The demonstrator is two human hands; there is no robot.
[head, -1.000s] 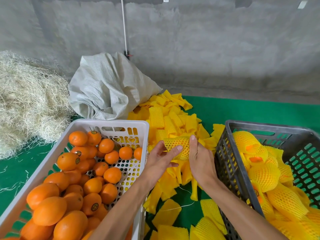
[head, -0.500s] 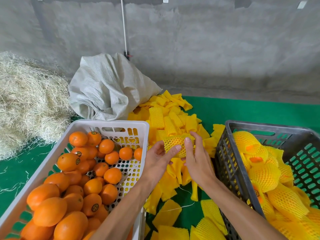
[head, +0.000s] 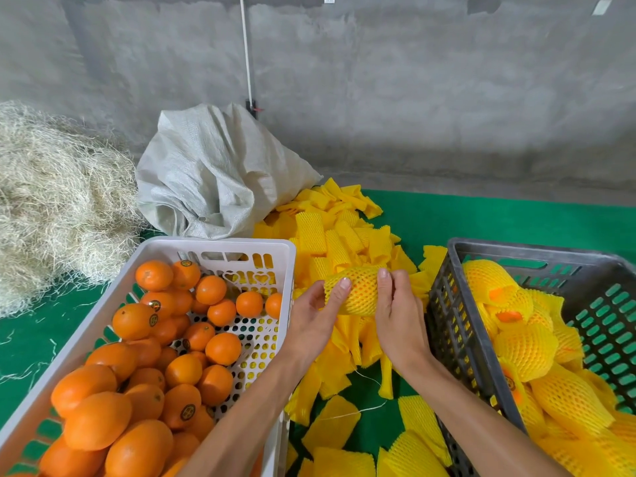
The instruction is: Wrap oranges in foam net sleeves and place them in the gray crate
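A rough grey concrete wall (head: pixel 413 98) filled the upper half of the frame, and a green mat (head: pixel 481 218) covered the floor below it. A heap of pale dry straw (head: pixel 58 201) sat at the left edge, with a crumpled white woven sack (head: pixel 213 173) beside it, left of centre. A white perforated plastic crate (head: pixel 220 246) took up the lower left, loaded with bare oranges (head: pixel 137 373), several bearing small round stickers. A dark gray slatted plastic crate (head: pixel 537 251) stood at the lower right, holding oranges already wrapped in yellow netting (head: pixel 526 349). Between the two crates, a loose pile of flat yellow foam net sleeves (head: pixel 330 235) spread from the centre down to the bottom edge.

In the centre of the frame, above that pile and between the crates, both hands held one orange inside a yellow foam net sleeve (head: pixel 361 290). The left hand (head: pixel 316 321) grasped the sleeve's left end, thumb pressed on top. The right hand (head: pixel 399 315) gripped its right end, fingers curled round it. A thin white string (head: pixel 368 404) lay on the mat below the hands.
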